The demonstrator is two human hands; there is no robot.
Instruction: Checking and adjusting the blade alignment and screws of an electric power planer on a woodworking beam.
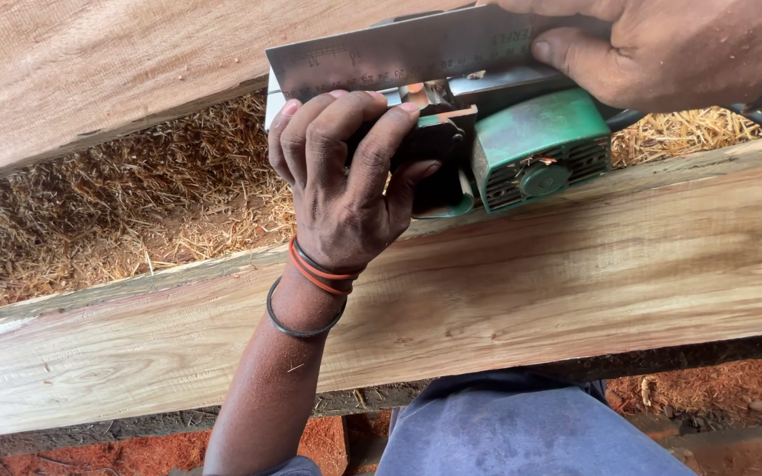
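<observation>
Both hands grip green planer (535, 150) | left hand (346, 189) front knob | right hand (672, 48) rear

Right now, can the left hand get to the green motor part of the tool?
Probably yes. The left hand already grips the tool's black front, and the green motor housing sits right beside it, uncovered. The right hand is higher, on the steel ruler.

One head-worn camera looks steeply down, close over the plank (575, 264).
</observation>
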